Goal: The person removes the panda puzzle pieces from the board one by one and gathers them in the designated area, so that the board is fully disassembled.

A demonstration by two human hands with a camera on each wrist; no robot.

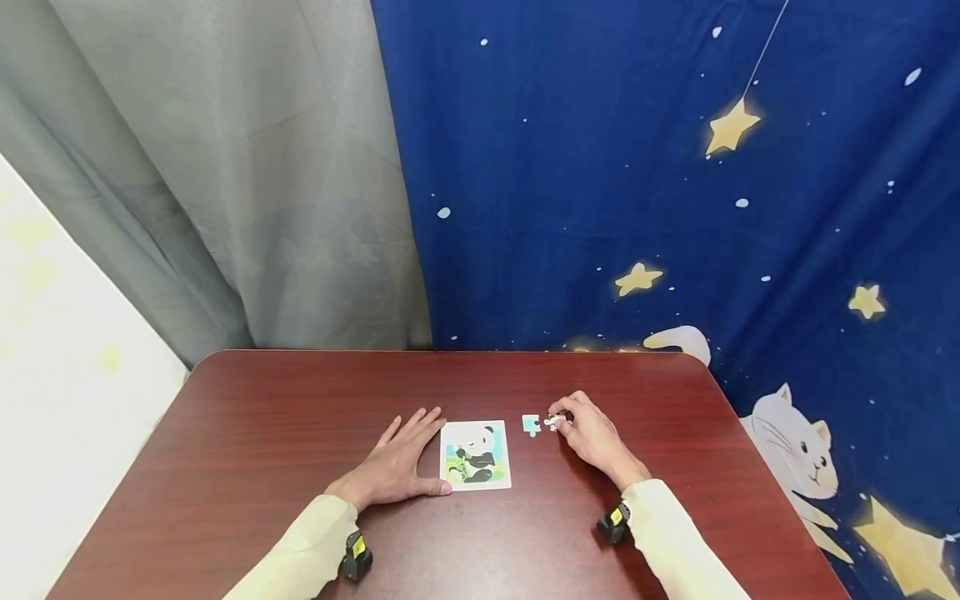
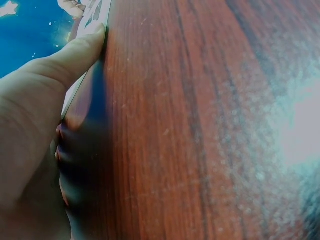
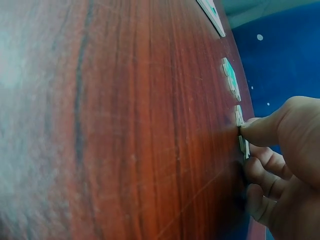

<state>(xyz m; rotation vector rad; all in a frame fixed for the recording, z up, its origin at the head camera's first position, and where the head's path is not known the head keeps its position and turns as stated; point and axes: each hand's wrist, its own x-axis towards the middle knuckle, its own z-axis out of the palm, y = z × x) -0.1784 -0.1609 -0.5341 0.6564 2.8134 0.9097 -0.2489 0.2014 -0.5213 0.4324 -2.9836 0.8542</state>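
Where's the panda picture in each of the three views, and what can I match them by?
Head: the panda picture lies low in the middle, beside the left hand.
Left wrist: upper left, nearly edge-on, partly hidden by that hand.
Right wrist: top edge, right of center, partly cut off.
Shared landmark: the blue curtain.
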